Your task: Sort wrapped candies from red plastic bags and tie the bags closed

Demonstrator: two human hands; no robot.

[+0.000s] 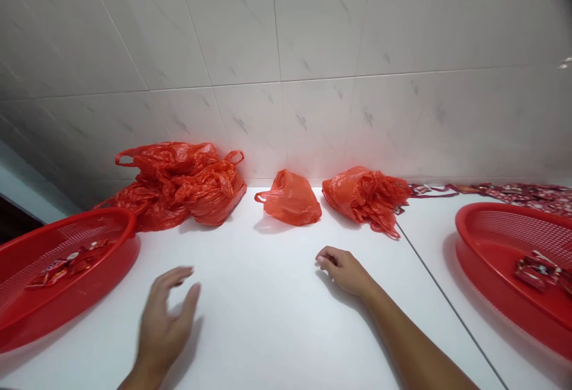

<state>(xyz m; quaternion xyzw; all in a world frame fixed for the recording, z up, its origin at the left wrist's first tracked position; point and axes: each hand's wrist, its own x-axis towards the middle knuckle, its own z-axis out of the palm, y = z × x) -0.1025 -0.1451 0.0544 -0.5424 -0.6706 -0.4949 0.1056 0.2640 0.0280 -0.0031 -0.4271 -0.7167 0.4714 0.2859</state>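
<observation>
My left hand point(167, 318) hovers low over the white tabletop point(263, 312), thumb and fingers spread apart around nothing; it is slightly blurred. On the other side, my right hand point(343, 269) is just above the table with its fingers curled in loosely, and no object shows in it. Beyond the hands, a small red plastic bag point(292, 199) with one loop handle sits against the wall. To its right is a crumpled red plastic bag point(364, 196). A larger heap of red plastic bags point(179, 184) lies to its left. Neither hand touches a bag.
A red plastic basket point(127, 247) with small red packets point(69, 266) stands at the left. Another red basket point(469, 271) holding packets point(538, 271) is at the right. Patterned red wrappers point(527, 196) lie along the tiled wall point(313, 26). A seam crosses the table at right.
</observation>
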